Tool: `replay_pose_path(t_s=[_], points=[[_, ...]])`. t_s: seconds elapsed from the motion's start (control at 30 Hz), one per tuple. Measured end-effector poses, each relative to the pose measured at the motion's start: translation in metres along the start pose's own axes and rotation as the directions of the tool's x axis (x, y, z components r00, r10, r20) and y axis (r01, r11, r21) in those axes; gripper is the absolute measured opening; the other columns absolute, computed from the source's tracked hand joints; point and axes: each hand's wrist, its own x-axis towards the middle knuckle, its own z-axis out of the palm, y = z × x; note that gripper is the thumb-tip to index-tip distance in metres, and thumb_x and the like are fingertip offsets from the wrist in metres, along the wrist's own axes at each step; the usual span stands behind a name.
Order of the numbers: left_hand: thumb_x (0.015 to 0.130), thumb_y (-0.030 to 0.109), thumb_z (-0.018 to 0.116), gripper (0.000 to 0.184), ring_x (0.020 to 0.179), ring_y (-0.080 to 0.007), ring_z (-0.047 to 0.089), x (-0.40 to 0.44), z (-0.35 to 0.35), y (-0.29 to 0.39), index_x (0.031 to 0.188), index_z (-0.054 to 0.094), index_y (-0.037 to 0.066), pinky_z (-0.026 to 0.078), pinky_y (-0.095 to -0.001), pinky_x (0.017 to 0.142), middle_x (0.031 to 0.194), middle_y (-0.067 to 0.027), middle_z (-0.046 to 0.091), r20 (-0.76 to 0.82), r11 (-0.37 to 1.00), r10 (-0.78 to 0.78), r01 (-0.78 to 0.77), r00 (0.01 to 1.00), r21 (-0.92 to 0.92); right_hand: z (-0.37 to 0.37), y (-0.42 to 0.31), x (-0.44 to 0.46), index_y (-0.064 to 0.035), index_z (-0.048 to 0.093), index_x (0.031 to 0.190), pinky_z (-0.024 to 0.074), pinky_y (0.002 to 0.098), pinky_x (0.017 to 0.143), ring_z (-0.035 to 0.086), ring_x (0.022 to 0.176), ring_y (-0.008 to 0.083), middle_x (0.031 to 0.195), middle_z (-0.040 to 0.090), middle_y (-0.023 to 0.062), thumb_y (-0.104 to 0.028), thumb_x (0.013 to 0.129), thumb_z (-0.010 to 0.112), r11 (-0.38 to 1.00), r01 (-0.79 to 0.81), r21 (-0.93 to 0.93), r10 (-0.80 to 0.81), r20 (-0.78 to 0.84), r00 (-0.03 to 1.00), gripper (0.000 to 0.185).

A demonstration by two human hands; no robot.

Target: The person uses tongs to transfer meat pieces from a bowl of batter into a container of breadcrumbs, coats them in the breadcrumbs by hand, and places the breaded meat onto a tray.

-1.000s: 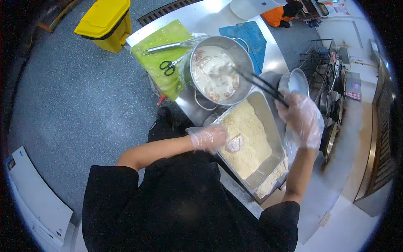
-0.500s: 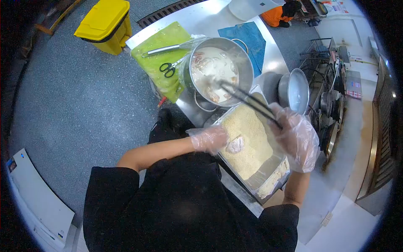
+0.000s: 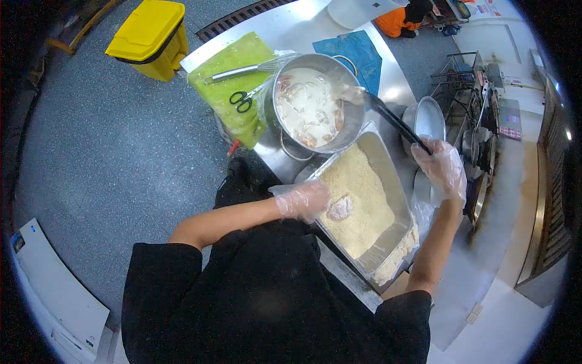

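over the steel pot (image 3: pixel 354 124), a blurred pale piece (image 3: pixel 351 94) shows at the tip of the long black utensil (image 3: pixel 397 119), which the gloved right hand (image 3: pixel 442 168) holds with its fingers wrapped around the handle; milky liquid (image 3: pixel 303 109) with lumps (image 3: pixel 308 141) sits in the pot; at the edge of the steel tray (image 3: pixel 382 159), the gloved left hand (image 3: pixel 308 200) has its fingers curled, though whether they pinch anything cannot be told; just beside it, a coated lump (image 3: pixel 341 208) lies on pale crumbs (image 3: pixel 362 227)

The piece (image 3: pixel 351 94) at the end of the black utensil (image 3: pixel 397 119) is blurred.
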Motion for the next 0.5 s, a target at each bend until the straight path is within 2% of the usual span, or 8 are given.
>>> replay_pose_path(t_s=[0.07,0.17,0.27,0.33,0.37,0.47,0.5], points=[[0.058,0.014,0.07,0.019,0.082,-0.0374,0.069,-0.003,-0.007,0.003,0.073,0.073,0.002,0.056,-0.0463,0.079,0.079,-0.0188,0.069,0.02,1.0,-0.013,0.013,1.0,-0.014,0.008,0.007,-0.005,-0.0031,0.072,0.108,0.0519,0.0398,0.073,0.07,0.079,0.0356,0.088,0.07,0.0226,-0.03,0.087,0.07,0.999,0.023,0.028,-0.022,-0.041,0.999,0.034],[0.059,0.014,0.07,0.019,0.082,-0.0372,0.069,0.001,0.004,0.0,0.074,0.073,0.002,0.056,-0.046,0.079,0.079,-0.0183,0.069,0.021,1.0,-0.016,0.016,1.0,0.004,0.001,-0.029,-0.028,-0.0058,0.072,0.109,0.0529,0.0401,0.073,0.071,0.081,0.0346,0.088,0.07,0.0215,-0.028,0.088,0.072,0.997,-0.044,0.068,0.046,-0.027,0.999,0.03],[0.059,0.016,0.071,0.02,0.082,-0.0369,0.069,0.0,0.0,0.001,0.074,0.073,0.003,0.056,-0.0459,0.079,0.08,-0.0175,0.069,0.03,1.0,-0.018,0.018,0.999,0.012,0.004,-0.054,-0.052,-0.0106,0.071,0.113,0.0542,0.0399,0.074,0.071,0.084,0.033,0.091,0.071,0.0183,-0.024,0.086,0.075,0.984,0.171,0.05,-0.165,-0.11,0.98,0.03],[0.059,0.017,0.072,0.02,0.082,-0.0368,0.069,0.0,0.002,0.0,0.074,0.073,0.004,0.056,-0.0462,0.078,0.08,-0.0172,0.069,0.0,1.0,-0.002,0.002,1.0,0.004,0.014,-0.06,-0.063,-0.0133,0.067,0.117,0.0544,0.045,0.072,0.069,0.082,0.0371,0.093,0.071,0.0156,-0.023,0.087,0.073,0.972,0.235,-0.003,-0.235,-0.068,0.97,0.032],[0.059,0.018,0.072,0.02,0.082,-0.0367,0.069,0.0,0.003,-0.001,0.074,0.072,0.004,0.056,-0.0463,0.078,0.079,-0.017,0.069,-0.013,1.0,0.009,-0.009,1.0,0.0,0.026,-0.058,-0.068,-0.0149,0.066,0.117,0.0533,0.0458,0.068,0.068,0.077,0.0349,0.086,0.069,0.0138,-0.023,0.086,0.073,0.95,0.311,-0.015,-0.311,-0.107,0.944,0.032],[0.059,0.019,0.073,0.021,0.083,-0.0368,0.068,0.0,0.004,-0.003,0.074,0.072,0.004,0.056,-0.0465,0.078,0.079,-0.0169,0.069,0.007,1.0,0.011,-0.011,1.0,-0.017,0.017,-0.077,-0.08,-0.014,0.067,0.115,0.0528,0.0465,0.067,0.067,0.075,0.0344,0.083,0.067,0.0132,-0.023,0.085,0.074,0.945,0.323,-0.045,-0.323,0.005,0.946,0.032],[0.059,0.019,0.073,0.021,0.083,-0.0368,0.068,0.0,0.005,-0.003,0.074,0.072,0.004,0.055,-0.0466,0.078,0.079,-0.017,0.069,-0.011,1.0,0.01,-0.01,1.0,-0.019,0.014,-0.074,-0.08,-0.0136,0.068,0.115,0.0527,0.0459,0.067,0.067,0.075,0.035,0.085,0.066,0.0131,-0.025,0.085,0.074,0.95,0.308,-0.053,-0.309,-0.005,0.951,0.033]])
